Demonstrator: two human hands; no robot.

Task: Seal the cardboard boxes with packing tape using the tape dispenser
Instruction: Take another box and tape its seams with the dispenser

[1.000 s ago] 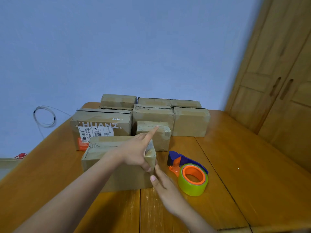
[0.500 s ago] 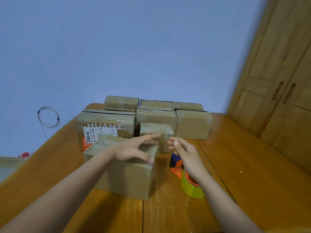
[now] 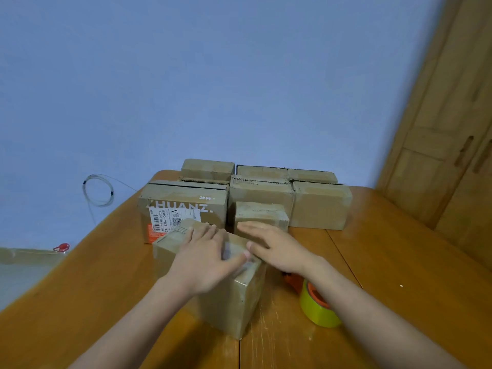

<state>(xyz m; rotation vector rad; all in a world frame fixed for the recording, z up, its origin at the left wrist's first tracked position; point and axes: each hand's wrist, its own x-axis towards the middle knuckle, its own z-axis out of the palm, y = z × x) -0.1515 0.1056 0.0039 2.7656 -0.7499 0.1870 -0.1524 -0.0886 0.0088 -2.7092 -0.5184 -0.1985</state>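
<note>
A brown cardboard box [image 3: 229, 302] stands near the front of the wooden table [image 3: 399, 275], turned with one corner toward me. My left hand [image 3: 205, 259] lies flat on its top, fingers straight. My right hand [image 3: 277, 247] rests flat on the box's right top edge, fingers pointing left. Shiny clear tape shows on the top between my two thumbs. The tape dispenser [image 3: 314, 304], orange with a yellow-green roll, lies on the table to the right of the box, partly hidden under my right forearm.
Several more cardboard boxes [image 3: 261, 198] are stacked at the back of the table, one with a white label [image 3: 170, 218]. A coiled wire [image 3: 98, 190] hangs on the blue wall at left. Wooden cabinet doors [image 3: 452, 129] stand at right.
The box has been turned so a corner faces me. My right hand rose from the table by the dispenser onto the box top. My left hand flattened on the top.
</note>
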